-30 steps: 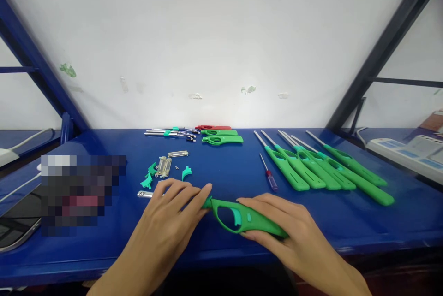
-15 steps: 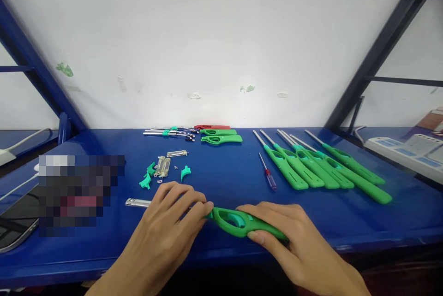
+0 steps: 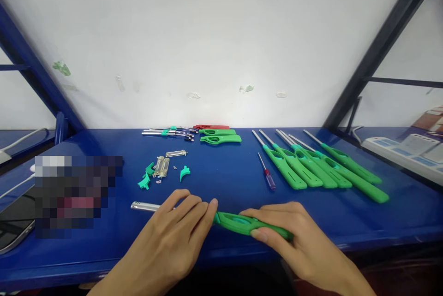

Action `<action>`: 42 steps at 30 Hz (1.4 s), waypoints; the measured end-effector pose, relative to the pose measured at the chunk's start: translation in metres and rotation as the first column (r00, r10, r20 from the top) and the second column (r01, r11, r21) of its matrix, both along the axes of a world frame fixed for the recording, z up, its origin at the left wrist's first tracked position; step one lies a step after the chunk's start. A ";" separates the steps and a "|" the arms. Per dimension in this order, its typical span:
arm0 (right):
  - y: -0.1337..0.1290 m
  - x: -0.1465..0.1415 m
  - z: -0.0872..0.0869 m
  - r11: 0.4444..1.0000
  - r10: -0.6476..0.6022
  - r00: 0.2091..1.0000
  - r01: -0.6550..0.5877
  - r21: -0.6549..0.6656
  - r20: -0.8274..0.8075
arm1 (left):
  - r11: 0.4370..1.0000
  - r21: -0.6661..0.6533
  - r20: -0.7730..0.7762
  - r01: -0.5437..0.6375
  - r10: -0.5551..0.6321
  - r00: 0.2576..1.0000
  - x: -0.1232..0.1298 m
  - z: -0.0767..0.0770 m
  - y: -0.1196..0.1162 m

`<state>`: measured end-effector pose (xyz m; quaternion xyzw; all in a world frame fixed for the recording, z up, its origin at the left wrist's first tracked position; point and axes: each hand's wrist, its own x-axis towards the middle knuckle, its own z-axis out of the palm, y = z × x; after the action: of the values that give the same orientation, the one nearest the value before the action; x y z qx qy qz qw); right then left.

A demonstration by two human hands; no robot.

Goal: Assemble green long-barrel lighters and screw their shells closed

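Observation:
A green long-necked gas lighter (image 3: pixel 235 223) lies crosswise between my hands above the table's front edge. My left hand (image 3: pixel 173 231) is closed round its metal tube, whose silver tip (image 3: pixel 143 206) sticks out to the left; the joint of tube and body is partly under my fingers. On the other side, my right hand (image 3: pixel 294 236) grips the rear of the green handle, thumb on the near face and fingers along the top. The lighter's narrow edge is turned partly up, so its trigger opening looks thin.
Several finished-looking green lighters (image 3: pixel 311 162) lie at the right beside a screwdriver (image 3: pixel 268 176). Clear fuel tanks (image 3: pixel 162 167) and teal triggers (image 3: pixel 185 173) lie at the left. Farther back are metal tubes with wires (image 3: pixel 166 133), green shells (image 3: pixel 221 139) and a red shell (image 3: pixel 212 127).
The lighter has rolled about its length, so its trigger opening appears narrower. It has shifted slightly right and down, and both hands remain on it.

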<state>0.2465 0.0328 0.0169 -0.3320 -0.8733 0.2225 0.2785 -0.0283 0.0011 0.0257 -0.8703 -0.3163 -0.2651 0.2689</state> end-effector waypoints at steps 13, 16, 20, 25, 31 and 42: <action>-0.001 -0.005 -0.007 0.945 0.010 1.000 -0.009 0.326 0.000 | 0.988 -0.148 0.069 0.034 -0.024 0.997 -0.002 -0.013 0.000; -0.002 -0.009 -0.008 0.974 -0.053 0.998 0.061 0.220 -0.042 | 0.992 -0.122 0.081 -0.036 0.046 0.996 -0.004 -0.014 0.003; -0.001 -0.006 -0.005 0.982 -0.186 0.979 0.187 0.000 -0.080 | 0.988 -0.120 0.147 -0.095 0.113 0.983 -0.009 -0.018 0.006; 0.007 0.002 0.005 0.917 -0.149 0.989 0.133 -0.375 -0.013 | 0.986 -0.148 0.192 -0.073 0.101 0.976 -0.012 -0.021 0.008; 0.011 0.003 0.008 0.844 -0.112 0.990 0.050 -0.534 -0.084 | 0.967 -0.256 -0.014 -0.023 0.021 1.000 -0.005 -0.019 0.001; 0.010 -0.003 0.004 0.963 -0.128 0.986 0.098 -0.250 -0.109 | 0.880 -0.475 0.199 -0.006 0.114 0.973 -0.005 -0.014 0.005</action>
<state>0.2439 0.0424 0.0207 -0.3985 -0.7999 0.3320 0.3019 -0.0332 0.0063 0.0121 -0.8642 -0.4262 -0.2667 0.0204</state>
